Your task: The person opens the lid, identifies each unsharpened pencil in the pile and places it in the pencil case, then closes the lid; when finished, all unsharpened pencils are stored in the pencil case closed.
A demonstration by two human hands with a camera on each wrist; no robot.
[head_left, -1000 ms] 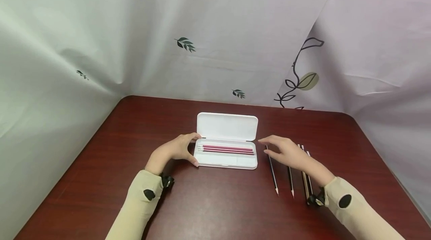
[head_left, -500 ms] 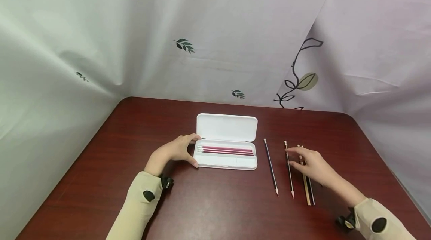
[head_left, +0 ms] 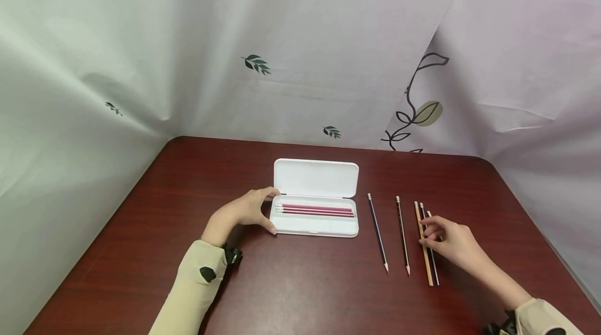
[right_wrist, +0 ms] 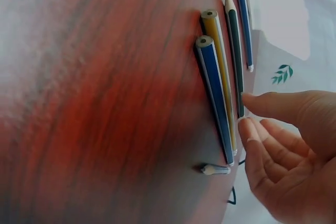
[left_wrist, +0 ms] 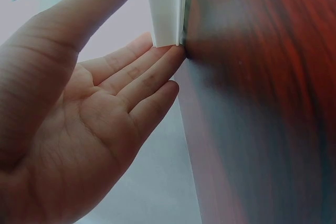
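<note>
Head view: white pencil case (head_left: 305, 224) lying open on a red-brown table (head_left: 300, 288), lid raised at the far side. Three pink-red pencils (head_left: 318, 207) lie side by side in its back compartment, eraser ends to the left. Left hand (head_left: 244, 210) grips the case's left end, thumb at the near corner, fingers at the far one; left wrist view shows those fingers nearly straight, tips against the end.

Right hand (head_left: 454, 243) is over the loose pencils on the right side of the table, thumb and forefinger apart, other fingers curled. Thumb tip lines up with the yellow pencil (head_left: 428, 267); contact cannot be told. Right wrist view: blue pencil (right_wrist: 214, 90) just beside the yellow, both with flat ends; a short pencil (right_wrist: 216, 169) near them. Nearer the case, a dark green pencil (head_left: 403, 236) and another blue one (head_left: 377, 233), both sharpened. Pale curtain (head_left: 300, 27) behind, leaf-printed.
</note>
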